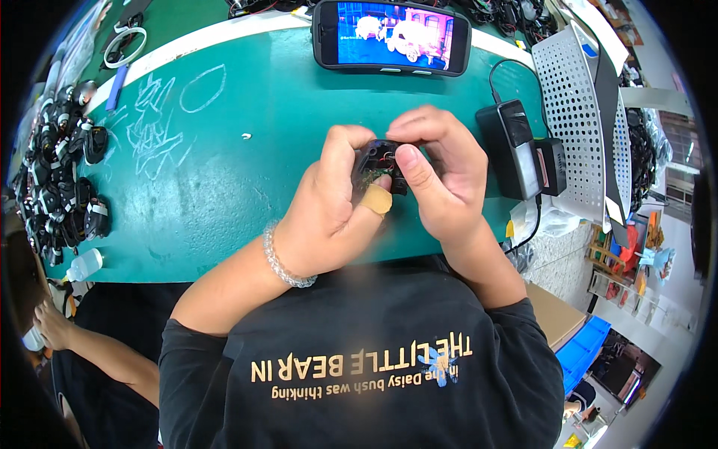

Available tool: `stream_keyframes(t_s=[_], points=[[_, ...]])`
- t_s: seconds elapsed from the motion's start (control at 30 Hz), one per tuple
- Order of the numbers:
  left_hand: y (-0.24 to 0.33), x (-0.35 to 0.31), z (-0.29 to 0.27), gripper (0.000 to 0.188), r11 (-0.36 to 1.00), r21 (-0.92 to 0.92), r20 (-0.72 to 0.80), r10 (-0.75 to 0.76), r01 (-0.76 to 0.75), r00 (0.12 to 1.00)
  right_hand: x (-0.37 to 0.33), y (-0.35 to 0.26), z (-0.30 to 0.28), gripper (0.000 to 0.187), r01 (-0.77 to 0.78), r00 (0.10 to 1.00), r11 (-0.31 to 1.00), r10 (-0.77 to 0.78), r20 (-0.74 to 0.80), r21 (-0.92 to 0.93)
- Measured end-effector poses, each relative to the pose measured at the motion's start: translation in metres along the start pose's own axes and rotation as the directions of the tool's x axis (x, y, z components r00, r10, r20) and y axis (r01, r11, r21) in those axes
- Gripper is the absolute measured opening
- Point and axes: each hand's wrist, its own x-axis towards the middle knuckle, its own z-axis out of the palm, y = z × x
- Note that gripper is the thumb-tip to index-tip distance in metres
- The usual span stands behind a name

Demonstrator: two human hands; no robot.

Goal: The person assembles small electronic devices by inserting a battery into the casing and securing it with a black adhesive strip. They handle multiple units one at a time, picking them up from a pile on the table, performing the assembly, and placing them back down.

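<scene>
Between my two hands, over the green tabletop, is a small black plastic housing (383, 156) with an open side. Inside it I can make out thin reddish wires and part of a circuit board. My left hand (318, 213) is closed round its left side, and the thumb, wrapped in a tan bandage (377, 199), presses at the lower part of the opening. My right hand (450, 176) grips the other side, thumb on the right edge and fingers curled over the top. The fingers hide much of the housing, so its exact kind cannot be told.
A phone (393, 37) lies at the far edge, playing a picture. Right of my hands stand a black cabled device (508, 150) and a white perforated basket (572, 112). Several black units (63, 157) and a small bottle (84, 265) are at left, near another person's hand (52, 325).
</scene>
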Motion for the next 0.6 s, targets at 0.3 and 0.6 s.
stream_keyframes(t_s=[0.3,0.6], points=[[-0.001,0.001,-0.003,0.035,0.978,0.185,0.072,0.084,-0.096,0.994,0.005,0.002,-0.013,0.016,-0.072,0.963,0.994,0.046,0.267,0.088],[-0.006,0.000,-0.002,0.035,0.984,0.140,0.085,0.101,-0.112,0.991,0.004,-0.001,-0.011,0.006,0.003,0.983,0.996,-0.020,0.181,0.094]])
